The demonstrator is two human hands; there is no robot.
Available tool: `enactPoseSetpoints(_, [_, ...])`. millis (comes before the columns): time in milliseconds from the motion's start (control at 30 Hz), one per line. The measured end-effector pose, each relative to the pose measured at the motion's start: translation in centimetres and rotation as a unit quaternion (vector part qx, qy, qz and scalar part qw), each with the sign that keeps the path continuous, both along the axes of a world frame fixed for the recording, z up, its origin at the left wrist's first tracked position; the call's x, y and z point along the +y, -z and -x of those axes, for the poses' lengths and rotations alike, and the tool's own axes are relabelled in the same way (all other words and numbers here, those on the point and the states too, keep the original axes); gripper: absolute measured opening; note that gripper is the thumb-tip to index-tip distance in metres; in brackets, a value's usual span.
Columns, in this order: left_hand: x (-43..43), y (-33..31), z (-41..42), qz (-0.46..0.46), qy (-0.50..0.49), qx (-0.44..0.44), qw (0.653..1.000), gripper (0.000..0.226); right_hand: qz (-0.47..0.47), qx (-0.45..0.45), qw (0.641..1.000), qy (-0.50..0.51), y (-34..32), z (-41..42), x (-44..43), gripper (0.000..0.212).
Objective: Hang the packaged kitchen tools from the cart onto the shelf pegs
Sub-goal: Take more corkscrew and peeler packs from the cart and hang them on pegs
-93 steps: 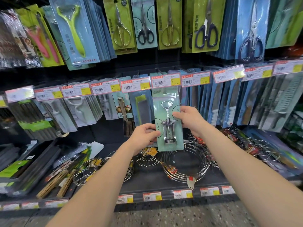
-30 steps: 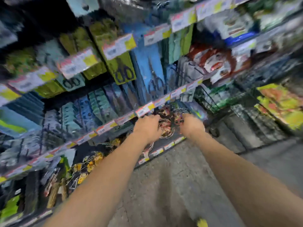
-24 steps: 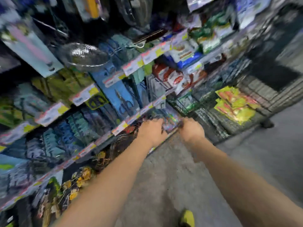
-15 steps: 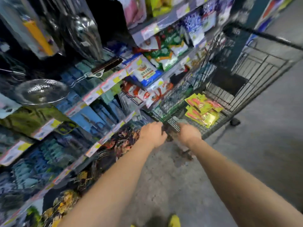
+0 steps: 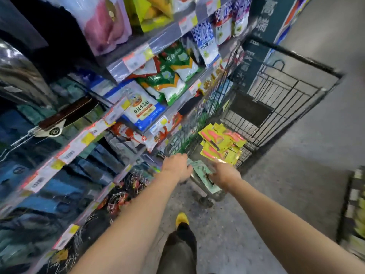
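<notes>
Clutching green packages [image 5: 203,170] (seemingly): right grip [image 5: 225,176]

Lighting: even, moderately bright on the floor [image 5: 296,194]; source unseen; deep shadow in the upper-left bays.
Glare: white sheen on the steel utensil [image 5: 17,76], far left.
Blur: motion smear throughout, heaviest at both side edges.
Distortion: wide-angle slant of the shelf rails [image 5: 136,58].

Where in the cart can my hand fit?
The bare wire floor between the yellow packs and the cart's far wall is free. Crowded: the near end, where the left hand and right hand are at the teal packs.
</notes>
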State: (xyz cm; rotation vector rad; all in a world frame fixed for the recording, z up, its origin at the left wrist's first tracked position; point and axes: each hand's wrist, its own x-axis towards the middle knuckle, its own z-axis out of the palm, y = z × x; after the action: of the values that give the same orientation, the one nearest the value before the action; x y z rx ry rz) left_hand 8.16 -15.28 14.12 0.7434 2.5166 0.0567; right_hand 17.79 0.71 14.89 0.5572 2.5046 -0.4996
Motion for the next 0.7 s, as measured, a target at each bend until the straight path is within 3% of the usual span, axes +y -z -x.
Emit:
enactPoseSetpoints(133, [1.9,2.1,4.6,0.021,-0.001,-0.036,0.999,0.050,0.006,-0.043,0.999,0.008,2.7,3.5,1.9,0.058])
enactPoseSetpoints(400, [7.3,6.9,8.0,0.049,-0.017,-0.106,0.993,0.044,0.030,-0.105,0.994,-0.004,7.8,8.9,6.5,0.043])
enactPoseSetpoints(567, [10.1,10.7,8.9,0.050,-0.088,-0.160,0.982,0.046,0.048,-0.141,0.988,-0.028,12.0,11.7,9.6,0.033])
enactPoseSetpoints(700, [12.0,14.1,9.3,0.090,-0.109,-0.153,0.978,0.037,0.069,-0.178,0.980,-0.051,16.0,13.7,12.2,0.044])
